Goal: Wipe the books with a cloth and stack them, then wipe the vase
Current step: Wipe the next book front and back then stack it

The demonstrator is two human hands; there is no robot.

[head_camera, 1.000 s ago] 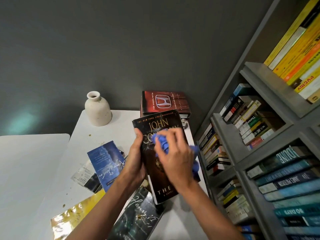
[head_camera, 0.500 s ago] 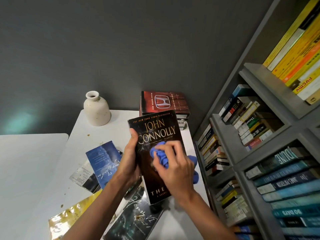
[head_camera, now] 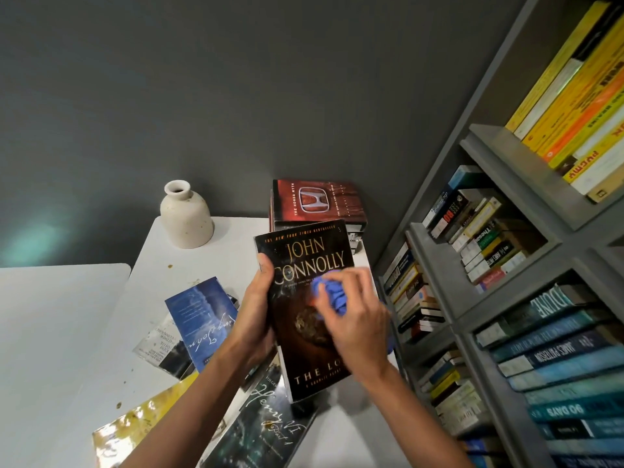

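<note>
My left hand (head_camera: 255, 309) grips the left edge of a dark John Connolly paperback (head_camera: 304, 258), held tilted above the white table (head_camera: 216, 261). My right hand (head_camera: 358, 319) holds a bunched blue cloth (head_camera: 329, 293) pressed on the cover's middle. Behind it, a stack of books (head_camera: 317, 204) topped by a red Honda book stands against the wall. A cream vase (head_camera: 185, 217) stands upright at the table's back left. Loose books lie below: a blue one (head_camera: 199, 319), a dark Henry VI one (head_camera: 266, 430), a yellow one (head_camera: 135, 423).
A grey bookshelf (head_camera: 506, 251) packed with books fills the right side, close to the table's edge. A second white table (head_camera: 50, 332) adjoins on the left. The dark grey wall rises right behind the vase and stack. Small brown spots mark the table.
My right hand slid the cloth down the cover, then back up under the author's name. The book stays in my left hand.
</note>
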